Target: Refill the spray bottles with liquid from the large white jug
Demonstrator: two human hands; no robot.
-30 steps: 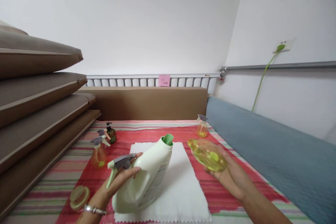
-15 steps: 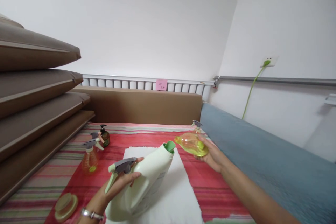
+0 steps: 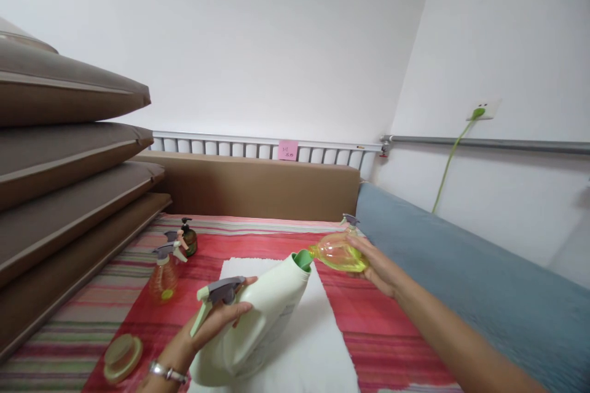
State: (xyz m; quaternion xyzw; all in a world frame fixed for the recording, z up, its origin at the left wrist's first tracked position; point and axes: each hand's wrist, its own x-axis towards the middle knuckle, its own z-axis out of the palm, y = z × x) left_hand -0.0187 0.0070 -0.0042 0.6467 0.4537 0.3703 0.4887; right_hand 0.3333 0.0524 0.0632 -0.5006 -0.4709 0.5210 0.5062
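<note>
My left hand [image 3: 216, 322] grips a pale green jug [image 3: 270, 304], tilted with its mouth up to the right. The same hand also holds a grey and pale green spray trigger head [image 3: 222, 290]. A green spout [image 3: 303, 259] shows in the jug's opening. My right hand [image 3: 380, 265] is wrapped round a clear yellow spray bottle [image 3: 338, 252] without its trigger. That bottle lies nearly sideways, its neck at the green spout; whether they touch I cannot tell. Beneath the jug is a white cloth [image 3: 318, 338].
At left stand an orange spray bottle [image 3: 163, 281], a dark pump bottle [image 3: 189, 241] and another trigger head [image 3: 176, 237]. A round yellowish cap [image 3: 122, 357] lies front left. Another spray bottle [image 3: 351, 225] stands behind my right hand. Stacked brown cushions [image 3: 69, 153] and a blue bolster [image 3: 461, 270] flank the striped cloth.
The yellow bottle's neck has come down and left, from apart to right at the jug's spout. The whole view has shifted slightly; my left hand's grip looks the same.
</note>
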